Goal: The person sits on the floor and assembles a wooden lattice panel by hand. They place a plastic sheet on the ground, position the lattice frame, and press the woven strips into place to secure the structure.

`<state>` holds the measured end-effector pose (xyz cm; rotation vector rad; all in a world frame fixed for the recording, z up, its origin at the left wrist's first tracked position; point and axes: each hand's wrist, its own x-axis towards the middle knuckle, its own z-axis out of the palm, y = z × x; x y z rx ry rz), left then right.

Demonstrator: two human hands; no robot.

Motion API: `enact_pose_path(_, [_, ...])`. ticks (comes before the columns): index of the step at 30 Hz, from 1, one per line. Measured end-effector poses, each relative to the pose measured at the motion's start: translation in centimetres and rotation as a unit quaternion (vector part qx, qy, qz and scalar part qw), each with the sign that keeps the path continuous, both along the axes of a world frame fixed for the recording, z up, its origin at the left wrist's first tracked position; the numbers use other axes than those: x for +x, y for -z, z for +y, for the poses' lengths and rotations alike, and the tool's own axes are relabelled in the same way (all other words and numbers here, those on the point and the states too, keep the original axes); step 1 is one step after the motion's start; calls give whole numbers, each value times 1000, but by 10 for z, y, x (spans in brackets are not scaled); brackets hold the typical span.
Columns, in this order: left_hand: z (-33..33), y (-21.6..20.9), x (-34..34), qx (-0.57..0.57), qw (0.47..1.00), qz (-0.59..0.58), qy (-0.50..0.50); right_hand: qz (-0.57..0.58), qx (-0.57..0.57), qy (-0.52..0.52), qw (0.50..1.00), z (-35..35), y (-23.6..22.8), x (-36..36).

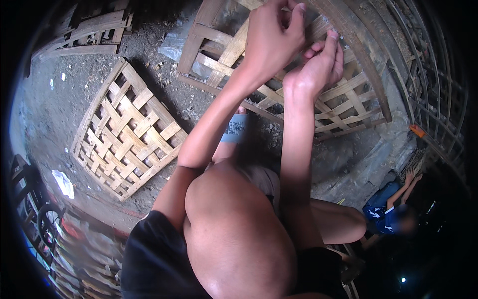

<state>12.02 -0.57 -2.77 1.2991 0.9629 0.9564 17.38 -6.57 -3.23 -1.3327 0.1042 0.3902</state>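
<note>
A woven bamboo lattice panel (234, 55) with a wooden frame lies at the top, under both of my hands. Over its upper part is my left hand (274, 37), fingers curled and thumb and forefinger drawn together. To its right, my right hand (316, 67) is turned palm inward with its fingers bent and their tips pinched near the panel's curved wooden edge strip (368, 70). Whatever either hand may grip is too small or hidden to make out. My bare knee (234, 224) rises between my forearms.
Another woven bamboo panel (129, 129) lies on the grey ground at left, with more slatted pieces (84, 32) beyond. Bent bamboo strips (423, 65) stand along the right. A co-worker (391, 204) sits at lower right. A bicycle wheel (48, 219) shows at lower left.
</note>
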Motion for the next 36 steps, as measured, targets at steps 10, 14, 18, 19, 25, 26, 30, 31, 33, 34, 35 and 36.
enact_pose_path(10, [-27,12,-44,-94,993,9,72,-10,-33,-17,999,-8,-5,9])
enact_pose_path(14, [-33,14,-43,-106,991,1,79,-13,-12,-49,999,-2,1,15])
enact_pose_path(18, [-31,10,-42,-94,993,-4,70,10,14,-19,1000,3,3,12])
enact_pose_path(19, [-30,9,-42,-92,993,0,71,12,18,-16,1000,2,2,12])
enact_pose_path(25, [-31,11,-49,-98,991,23,89,-46,-40,-127,990,-57,2,24])
enact_pose_path(26, [-31,8,-50,-96,990,28,96,-66,-71,-204,974,-84,4,35])
enact_pose_path(30, [-39,12,-61,-112,944,132,281,-88,-351,-620,696,-214,11,115])
enact_pose_path(31, [-40,8,-65,-121,914,180,344,-88,-437,-685,577,-246,11,126])
enact_pose_path(33, [-51,30,-75,82,787,186,583,-123,-561,-754,319,-304,9,139])
enact_pose_path(34, [-69,34,-74,104,703,236,663,-140,-609,-756,196,-335,11,142])
enact_pose_path(35, [-91,35,-74,124,608,283,732,-165,-656,-730,96,-370,22,143])
enact_pose_path(36, [-117,52,-72,137,595,268,745,-167,-716,-672,89,-407,37,143])
